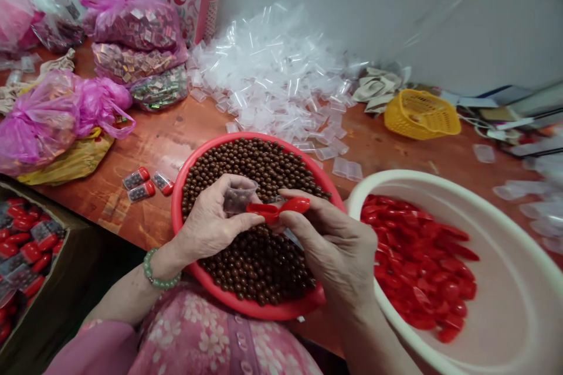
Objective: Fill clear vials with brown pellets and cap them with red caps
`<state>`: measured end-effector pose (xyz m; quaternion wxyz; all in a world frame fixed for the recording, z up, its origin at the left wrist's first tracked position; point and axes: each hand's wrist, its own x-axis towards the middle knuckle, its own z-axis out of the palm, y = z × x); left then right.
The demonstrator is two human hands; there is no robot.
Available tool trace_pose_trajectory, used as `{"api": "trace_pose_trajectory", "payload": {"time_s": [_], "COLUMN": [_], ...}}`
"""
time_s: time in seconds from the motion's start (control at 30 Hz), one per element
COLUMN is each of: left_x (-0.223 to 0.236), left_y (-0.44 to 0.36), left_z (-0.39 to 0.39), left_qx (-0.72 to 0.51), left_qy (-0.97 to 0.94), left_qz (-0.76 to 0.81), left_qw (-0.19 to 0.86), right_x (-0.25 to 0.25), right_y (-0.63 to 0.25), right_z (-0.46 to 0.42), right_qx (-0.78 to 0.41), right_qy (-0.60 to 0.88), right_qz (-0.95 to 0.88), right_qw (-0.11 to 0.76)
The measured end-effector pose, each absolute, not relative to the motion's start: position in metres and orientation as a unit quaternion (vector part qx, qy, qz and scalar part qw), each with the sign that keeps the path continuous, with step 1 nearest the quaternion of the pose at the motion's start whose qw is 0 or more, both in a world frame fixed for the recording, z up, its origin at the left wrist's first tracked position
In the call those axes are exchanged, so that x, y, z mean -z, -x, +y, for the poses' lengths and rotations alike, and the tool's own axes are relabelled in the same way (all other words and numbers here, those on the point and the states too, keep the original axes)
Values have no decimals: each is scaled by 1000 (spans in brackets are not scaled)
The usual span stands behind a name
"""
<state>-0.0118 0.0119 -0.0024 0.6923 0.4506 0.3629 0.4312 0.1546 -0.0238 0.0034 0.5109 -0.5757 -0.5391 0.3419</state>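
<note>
Left hand (207, 218) grips a clear plastic tube (237, 199), right hand (336, 240) pinches a red flip-top cap (296, 205), over the basin (264, 310), likely against spills

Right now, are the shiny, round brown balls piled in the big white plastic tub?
No, the brown balls lie heaped in the round red plastic basin.

A clear plastic container (238, 198), dark shapes showing through its wall, sits in the left hand (207, 218). Just beside it, a glossy red cap (295, 205) (flap apparently open) reaches the right hand's (336, 239) fingertips.
</note>
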Motion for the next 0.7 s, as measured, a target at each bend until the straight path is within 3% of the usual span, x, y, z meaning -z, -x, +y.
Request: {"api": "trace_pose_trajectory", "payload": {"time_s": [0.2,0.3,0.43,0.7], "left_x": [8,4,-4,-5], "left_y": [13,12,10,15], "left_z": [16,17,17,13], "left_qx": [-421,-424,-437,-421], "left_qy": [-464,-465,-498,-468], "left_qz": [364,380,409,425], "left_qw": [689,678,627,651], "right_x": [-8,-2,7,12], "right_y": [-168,-163,-145,-125], "right_z": [-21,-19,-19,-28], "right_qx": [-425,-445,-368,-275], "right_qy": [561,527,501,537], "right_qz": [-497,-428,-369,-535], "right_qw": [508,583,691,592]}}
